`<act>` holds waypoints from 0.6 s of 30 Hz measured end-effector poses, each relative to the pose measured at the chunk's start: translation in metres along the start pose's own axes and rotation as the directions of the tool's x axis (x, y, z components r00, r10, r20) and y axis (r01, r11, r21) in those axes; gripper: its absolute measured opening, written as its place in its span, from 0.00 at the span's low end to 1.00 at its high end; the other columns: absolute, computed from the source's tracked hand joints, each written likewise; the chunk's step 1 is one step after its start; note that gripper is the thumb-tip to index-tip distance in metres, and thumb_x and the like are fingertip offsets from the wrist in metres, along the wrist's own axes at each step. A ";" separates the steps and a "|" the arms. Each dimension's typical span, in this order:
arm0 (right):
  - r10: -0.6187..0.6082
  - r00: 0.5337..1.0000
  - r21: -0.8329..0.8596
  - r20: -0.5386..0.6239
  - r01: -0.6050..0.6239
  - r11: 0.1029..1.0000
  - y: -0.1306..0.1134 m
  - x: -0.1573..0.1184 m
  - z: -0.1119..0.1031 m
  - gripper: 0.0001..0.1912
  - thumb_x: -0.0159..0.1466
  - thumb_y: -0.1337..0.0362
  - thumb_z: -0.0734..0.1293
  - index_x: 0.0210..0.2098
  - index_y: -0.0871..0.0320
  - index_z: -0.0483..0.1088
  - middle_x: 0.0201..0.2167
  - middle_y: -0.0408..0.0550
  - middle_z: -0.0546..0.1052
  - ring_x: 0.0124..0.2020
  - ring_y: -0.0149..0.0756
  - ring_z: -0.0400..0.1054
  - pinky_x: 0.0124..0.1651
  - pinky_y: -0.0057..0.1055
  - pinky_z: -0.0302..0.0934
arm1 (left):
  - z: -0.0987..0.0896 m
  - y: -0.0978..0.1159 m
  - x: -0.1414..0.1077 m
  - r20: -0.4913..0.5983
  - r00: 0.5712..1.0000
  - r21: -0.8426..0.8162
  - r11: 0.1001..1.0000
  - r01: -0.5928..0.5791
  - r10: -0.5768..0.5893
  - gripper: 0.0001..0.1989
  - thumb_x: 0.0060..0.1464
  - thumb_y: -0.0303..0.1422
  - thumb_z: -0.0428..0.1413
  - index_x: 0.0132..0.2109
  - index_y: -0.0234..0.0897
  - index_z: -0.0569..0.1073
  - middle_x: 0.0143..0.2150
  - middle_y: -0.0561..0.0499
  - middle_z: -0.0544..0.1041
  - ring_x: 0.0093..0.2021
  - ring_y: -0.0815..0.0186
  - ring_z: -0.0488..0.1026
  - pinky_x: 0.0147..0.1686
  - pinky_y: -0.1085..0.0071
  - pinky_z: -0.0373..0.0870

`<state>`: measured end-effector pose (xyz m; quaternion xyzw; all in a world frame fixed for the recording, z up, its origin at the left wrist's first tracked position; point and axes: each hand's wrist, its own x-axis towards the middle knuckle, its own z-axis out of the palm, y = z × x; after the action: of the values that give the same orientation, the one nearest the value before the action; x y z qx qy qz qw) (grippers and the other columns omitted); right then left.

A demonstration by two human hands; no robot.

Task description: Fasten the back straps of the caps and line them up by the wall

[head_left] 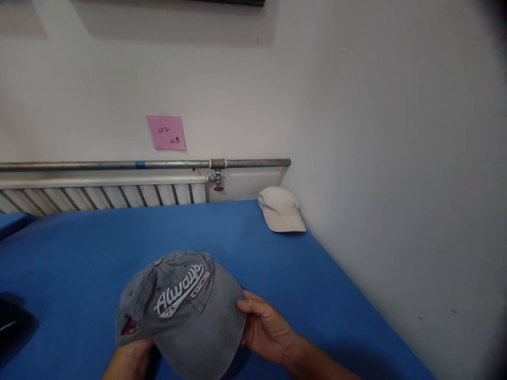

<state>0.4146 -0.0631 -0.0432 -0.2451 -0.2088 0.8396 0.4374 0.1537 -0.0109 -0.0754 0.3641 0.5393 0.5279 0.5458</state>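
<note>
Grey cap [190,314]: lower centre of frame. Right hand [264,328] pinches its brim; left hand [134,350] is largely hidden under the crown, grip indeterminable. Beige cap [281,208] lies right of centre.

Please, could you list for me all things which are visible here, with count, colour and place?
Cap: one, grey with lettering, in the hands
Cap: one, beige, table's far right corner
Table: one, blue, below the caps
Dark object: one, black, left edge, unclear
Note: one, pink, on back wall
Pipe: one, grey, below note
Valve: one, grey with red handle, under pipe
Radiator: one, white, behind table
Walls: two, whitish, back and right
Right hand: one, bare, gripping grey cap's brim
Left hand: one, bare, mostly hidden under grey cap
</note>
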 end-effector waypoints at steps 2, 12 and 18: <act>-0.033 0.998 -0.004 -0.053 0.033 0.999 -0.006 -0.002 0.001 0.16 0.50 0.63 0.74 0.37 0.59 0.73 0.26 0.41 0.76 0.23 0.29 0.68 0.27 0.27 0.59 | 0.015 0.005 -0.005 -0.003 0.996 -0.135 0.987 0.092 -0.093 0.21 0.52 0.36 0.57 0.54 0.40 0.72 0.47 0.46 0.79 0.57 0.47 0.68 0.51 0.57 0.70; -0.371 0.894 -0.043 -0.252 0.373 0.927 -0.066 0.026 -0.003 0.09 0.52 0.66 0.74 0.32 0.58 0.73 0.25 0.41 0.77 0.24 0.32 0.68 0.25 0.27 0.60 | 0.070 0.003 -0.024 0.463 0.846 -0.266 0.869 0.417 -0.264 0.19 0.50 0.42 0.63 0.45 0.32 0.77 0.40 0.41 0.80 0.37 0.57 0.77 0.34 0.66 0.74; -0.542 0.785 -0.066 -0.300 0.550 0.833 -0.119 0.085 -0.016 0.07 0.54 0.70 0.71 0.31 0.55 0.70 0.26 0.39 0.77 0.25 0.31 0.68 0.24 0.26 0.60 | 0.073 -0.005 -0.019 0.457 0.848 -0.207 0.896 0.393 -0.266 0.26 0.46 0.48 0.65 0.48 0.34 0.77 0.43 0.40 0.79 0.39 0.56 0.76 0.36 0.63 0.74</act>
<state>0.4575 0.0735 -0.0079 -0.2958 -0.1897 0.6314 0.6913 0.2285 -0.0171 -0.0651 0.2845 0.3808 0.4087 0.7791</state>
